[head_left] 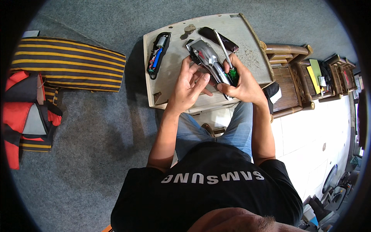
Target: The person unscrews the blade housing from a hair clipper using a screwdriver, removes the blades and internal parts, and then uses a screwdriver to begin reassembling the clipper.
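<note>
Nearest, over the counter's (pixel 247 42) near edge, both hands work on a silver clipper (pixel 208 58). The left hand (pixel 189 83) is loosely open, its fingers touching the clipper's side. The right hand (pixel 241 85) is closed around a green-handled screwdriver (pixel 228 58) and seems to pinch the clipper's lower end too. The clipper looks already opened: farther off, its inner part with motor and wires (pixel 157 54) lies near the left edge, a dark cover (pixel 218 38) toward the far edge. Reassembly appears not done.
</note>
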Available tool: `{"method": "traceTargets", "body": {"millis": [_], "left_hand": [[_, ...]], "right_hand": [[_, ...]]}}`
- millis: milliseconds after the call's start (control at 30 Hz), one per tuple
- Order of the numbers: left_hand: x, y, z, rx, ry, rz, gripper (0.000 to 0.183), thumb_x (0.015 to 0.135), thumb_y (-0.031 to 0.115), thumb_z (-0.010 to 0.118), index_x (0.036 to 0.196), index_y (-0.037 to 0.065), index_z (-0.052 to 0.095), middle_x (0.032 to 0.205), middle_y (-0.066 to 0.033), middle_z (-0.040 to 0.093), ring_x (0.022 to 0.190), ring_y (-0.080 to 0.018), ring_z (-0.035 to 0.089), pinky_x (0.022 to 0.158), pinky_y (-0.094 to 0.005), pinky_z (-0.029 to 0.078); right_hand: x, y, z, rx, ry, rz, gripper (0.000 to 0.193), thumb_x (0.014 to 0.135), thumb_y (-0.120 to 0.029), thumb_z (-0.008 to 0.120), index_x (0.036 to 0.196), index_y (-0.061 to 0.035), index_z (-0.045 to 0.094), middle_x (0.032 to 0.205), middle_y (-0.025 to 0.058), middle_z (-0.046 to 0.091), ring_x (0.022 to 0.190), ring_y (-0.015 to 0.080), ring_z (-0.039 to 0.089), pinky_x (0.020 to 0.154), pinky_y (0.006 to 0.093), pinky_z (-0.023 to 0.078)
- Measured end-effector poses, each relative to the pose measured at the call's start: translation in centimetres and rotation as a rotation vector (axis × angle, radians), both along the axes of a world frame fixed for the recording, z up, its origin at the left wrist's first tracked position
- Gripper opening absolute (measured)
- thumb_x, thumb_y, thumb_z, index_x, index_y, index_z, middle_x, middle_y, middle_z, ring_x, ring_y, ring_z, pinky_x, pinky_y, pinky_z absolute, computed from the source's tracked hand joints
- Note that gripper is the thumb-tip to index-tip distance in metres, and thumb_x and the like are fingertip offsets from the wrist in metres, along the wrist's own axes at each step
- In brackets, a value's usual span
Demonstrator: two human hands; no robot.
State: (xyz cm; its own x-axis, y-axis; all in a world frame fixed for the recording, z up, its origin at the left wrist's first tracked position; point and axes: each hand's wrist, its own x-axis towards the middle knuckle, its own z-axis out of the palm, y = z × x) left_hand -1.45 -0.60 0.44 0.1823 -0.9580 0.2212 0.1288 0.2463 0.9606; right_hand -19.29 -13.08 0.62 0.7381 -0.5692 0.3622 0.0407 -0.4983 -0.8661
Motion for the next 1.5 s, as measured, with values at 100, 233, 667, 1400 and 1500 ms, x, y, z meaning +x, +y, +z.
{"method": "traceTargets", "body": {"millis": [100,233,667,1400,1500], "left_hand": [[0.0,-0.1,-0.3,-0.029,0.018,-0.017,0.067,0.105,0.005,0.060,0.158,0.003,0.019,0.133,-0.0188,0.056,0.105,-0.0186,0.068,0.074,-0.0331,0.069],[0.0,-0.1,-0.8,-0.069,0.012,-0.022,0.071,0.104,0.003,0.062,0.159,0.003,0.018,0.133,-0.0171,0.056,0.106,-0.0169,0.064,0.082,-0.0329,0.067],[0.0,-0.2,-1.0,-0.056,-0.017,-0.009,0.073,0.101,0.001,0.065,0.158,0.003,0.020,0.128,-0.0163,0.059,0.102,-0.0156,0.063,0.084,-0.0335,0.067],[0.1,-0.2,-0.7,-0.024,-0.036,-0.012,0.068,0.107,0.012,0.058,0.160,0.003,0.016,0.138,-0.0197,0.056,0.108,-0.0193,0.066,0.072,-0.0335,0.069],[0.2,-0.2,-0.8,-0.031,-0.030,-0.017,0.066,0.107,0.011,0.057,0.160,0.004,0.017,0.138,-0.0196,0.056,0.109,-0.0196,0.066,0.075,-0.0336,0.069]], "right_hand": [[-0.1,0.0,0.0,0.011,0.030,-0.006,0.045,0.074,-0.023,0.083,0.100,-0.0101,0.049,0.079,0.0064,0.057,0.074,0.0160,0.055,0.067,0.0334,0.046],[0.0,0.0,-0.2,0.006,0.009,-0.007,0.044,0.074,-0.023,0.082,0.101,-0.0099,0.050,0.080,0.0065,0.057,0.075,0.0162,0.056,0.068,0.0331,0.047],[-0.3,0.1,0.9,0.096,0.124,0.027,0.044,0.073,-0.017,0.080,0.100,-0.0096,0.046,0.094,0.0024,0.049,0.093,0.0141,0.049,0.083,0.0275,0.042],[0.4,0.3,0.1,-0.050,0.042,-0.046,0.046,0.074,-0.025,0.083,0.101,-0.0102,0.049,0.073,0.0099,0.060,0.065,0.0225,0.061,0.063,0.0364,0.049],[0.4,0.5,0.2,-0.040,0.047,-0.043,0.046,0.074,-0.026,0.083,0.101,-0.0103,0.049,0.073,0.0101,0.061,0.065,0.0230,0.061,0.063,0.0368,0.049]]}}
